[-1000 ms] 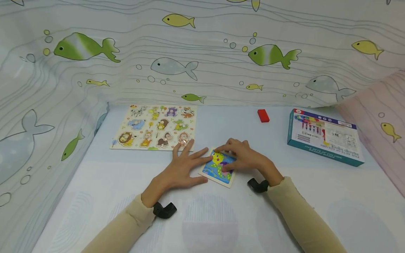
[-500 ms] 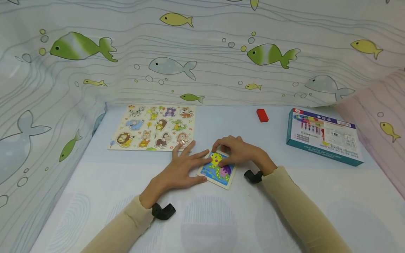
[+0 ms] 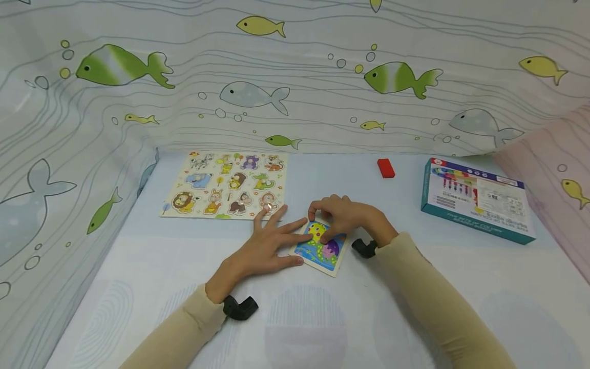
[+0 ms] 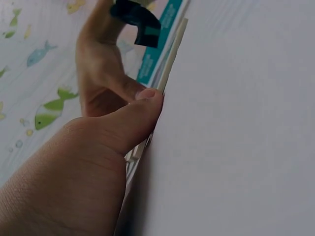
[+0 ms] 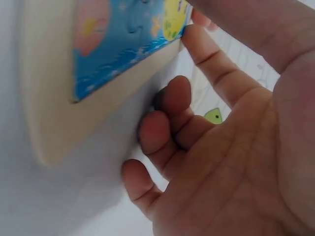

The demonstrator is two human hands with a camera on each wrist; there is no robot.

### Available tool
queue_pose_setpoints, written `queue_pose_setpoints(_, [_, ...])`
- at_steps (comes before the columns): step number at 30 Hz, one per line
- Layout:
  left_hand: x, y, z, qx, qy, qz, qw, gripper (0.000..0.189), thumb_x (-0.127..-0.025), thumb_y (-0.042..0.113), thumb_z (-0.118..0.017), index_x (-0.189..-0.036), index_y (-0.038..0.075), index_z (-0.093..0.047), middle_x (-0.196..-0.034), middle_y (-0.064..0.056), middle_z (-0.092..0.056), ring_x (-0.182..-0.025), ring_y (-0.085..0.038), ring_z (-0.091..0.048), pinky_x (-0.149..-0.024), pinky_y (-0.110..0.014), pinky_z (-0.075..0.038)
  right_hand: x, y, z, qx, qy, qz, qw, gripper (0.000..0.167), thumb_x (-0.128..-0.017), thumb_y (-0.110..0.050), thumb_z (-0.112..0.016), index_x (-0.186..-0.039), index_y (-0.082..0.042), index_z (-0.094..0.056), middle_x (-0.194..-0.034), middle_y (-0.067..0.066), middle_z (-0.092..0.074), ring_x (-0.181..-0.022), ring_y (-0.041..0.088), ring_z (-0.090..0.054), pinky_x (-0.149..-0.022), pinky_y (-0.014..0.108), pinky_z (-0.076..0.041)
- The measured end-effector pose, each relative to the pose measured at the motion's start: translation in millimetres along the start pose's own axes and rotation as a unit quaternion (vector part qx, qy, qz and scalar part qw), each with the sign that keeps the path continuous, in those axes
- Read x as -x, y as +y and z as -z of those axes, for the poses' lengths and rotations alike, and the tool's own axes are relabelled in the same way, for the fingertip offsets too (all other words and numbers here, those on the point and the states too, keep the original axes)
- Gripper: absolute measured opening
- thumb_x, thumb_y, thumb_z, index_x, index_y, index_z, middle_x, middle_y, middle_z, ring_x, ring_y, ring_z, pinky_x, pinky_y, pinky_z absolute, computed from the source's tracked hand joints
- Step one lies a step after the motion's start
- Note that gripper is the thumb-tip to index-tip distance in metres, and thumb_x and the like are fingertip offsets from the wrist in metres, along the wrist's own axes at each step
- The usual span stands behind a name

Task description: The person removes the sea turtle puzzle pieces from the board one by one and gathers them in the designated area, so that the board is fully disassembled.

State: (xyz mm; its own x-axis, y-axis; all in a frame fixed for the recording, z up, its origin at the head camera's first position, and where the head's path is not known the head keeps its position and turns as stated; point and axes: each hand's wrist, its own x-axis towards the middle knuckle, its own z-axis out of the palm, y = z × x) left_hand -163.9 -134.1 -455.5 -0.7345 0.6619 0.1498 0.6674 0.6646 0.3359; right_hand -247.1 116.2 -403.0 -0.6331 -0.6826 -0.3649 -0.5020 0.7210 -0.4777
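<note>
A small wooden jigsaw puzzle (image 3: 318, 252) with a cream frame lies flat on the table in the head view, showing a yellow and purple sea animal on blue. My left hand (image 3: 260, 247) rests with spread, straight fingers at its left side; index fingertip and thumb touch the frame. From the right, my right hand (image 3: 345, 218) reaches over it, thumb on the picture and index finger at the top edge. The right wrist view shows that index fingertip (image 5: 197, 39) against a corner of the picture; the other fingers are loosely bent. No lifted piece shows between thumb and index finger.
A larger animal puzzle board (image 3: 226, 185) lies behind my left hand, whose far fingertips reach its lower edge. At the back sits a red block (image 3: 385, 168). A teal and white box (image 3: 477, 200) lies to the right. A fish-print curtain (image 3: 322, 118) closes off the back.
My right hand has shifted slightly up and left over the small puzzle, its thumb sliding off the purple part toward the yellow head. The left hand stays almost in place.
</note>
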Motion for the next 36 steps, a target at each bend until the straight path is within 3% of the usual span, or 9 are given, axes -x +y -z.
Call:
queue_pose_setpoints(8, [-1.6,-0.1,0.4,0.006,-0.008,-0.004,0.9999,0.051,-0.094,0.062,-0.061,-0.141,0.042,-0.06,-0.164,0.011,-0.038,-0.158,-0.043,-0.015,-0.116,-0.073,0.003,0.9,-9,4,0.028,-0.001,-0.024,0.9993,0.048,-0.078,-0.04,-0.088,-0.116,-0.031,-0.061,-0.105,0.002,-0.061,-0.106,0.022,-0.049,-0.088,0.042,-0.039])
queue_pose_setpoints(12, [-2.0,0.2,2.2,0.005,-0.006,-0.001,1.0,0.051,-0.094,0.061,-0.061,-0.141,0.041,-0.06,-0.163,0.01,-0.04,-0.158,-0.041,-0.015,-0.117,-0.073,0.003,-1.6,-8,6,0.016,0.0,-0.021,0.9997,0.047,-0.076,-0.038,-0.09,-0.113,-0.03,-0.062,-0.104,0.002,-0.06,-0.104,0.023,-0.048,-0.084,0.039,-0.04])
queue_pose_setpoints(17, [-1.7,0.9,3.2,0.003,-0.008,0.004,1.0,0.051,-0.094,0.062,-0.061,-0.141,0.042,-0.06,-0.163,0.009,-0.04,-0.158,-0.041,-0.016,-0.117,-0.073,0.003,-7.3,-3,7,-0.015,-0.008,-0.003,0.9998,0.046,-0.075,-0.034,-0.091,-0.109,-0.028,-0.061,-0.102,0.003,-0.056,-0.103,0.023,-0.047,-0.082,0.037,-0.04])
queue_pose_setpoints(31, [1.6,-0.5,-0.1,0.003,0.002,0.004,1.0,0.05,-0.094,0.062,-0.06,-0.14,0.043,-0.06,-0.163,0.009,-0.039,-0.157,-0.041,-0.018,-0.117,-0.072,0.002,-4.5,-7,1,-0.068,0.001,0.048,0.9965,0.047,-0.076,-0.019,-0.091,-0.109,-0.013,-0.058,-0.1,0.002,-0.055,-0.1,0.02,-0.048,-0.091,0.034,-0.04])
queue_pose_setpoints(36, [0.5,0.2,0.4,0.007,-0.002,0.005,1.0,0.05,-0.094,0.063,-0.06,-0.14,0.044,-0.06,-0.164,0.011,-0.038,-0.158,-0.039,-0.017,-0.117,-0.071,0.001,-1.6,-2,-3,-0.1,0.013,0.063,0.9929,0.04,-0.084,-0.01,-0.081,-0.116,-0.011,-0.056,-0.1,0.004,-0.055,-0.093,0.018,-0.05,-0.084,0.03,-0.043])
